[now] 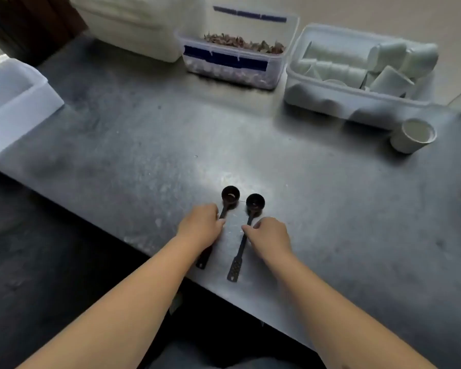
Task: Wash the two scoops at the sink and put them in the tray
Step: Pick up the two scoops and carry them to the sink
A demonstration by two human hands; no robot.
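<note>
Two black long-handled scoops lie side by side on the steel counter [330,209] near its front edge, bowls pointing away from me. My left hand [201,226] rests over the handle of the left scoop [230,195], fingers curled onto it. My right hand [270,237] pinches the handle of the right scoop [254,202] with thumb and fingers; its perforated handle end shows below my hand. Both scoops still lie flat on the counter. No sink or tray can be identified in view.
A clear box of dried leaves [233,53] and a clear bin of white cups [357,73] stand along the back. A single white cup [413,135] sits at the right. A white plastic container [14,102] is at the left edge.
</note>
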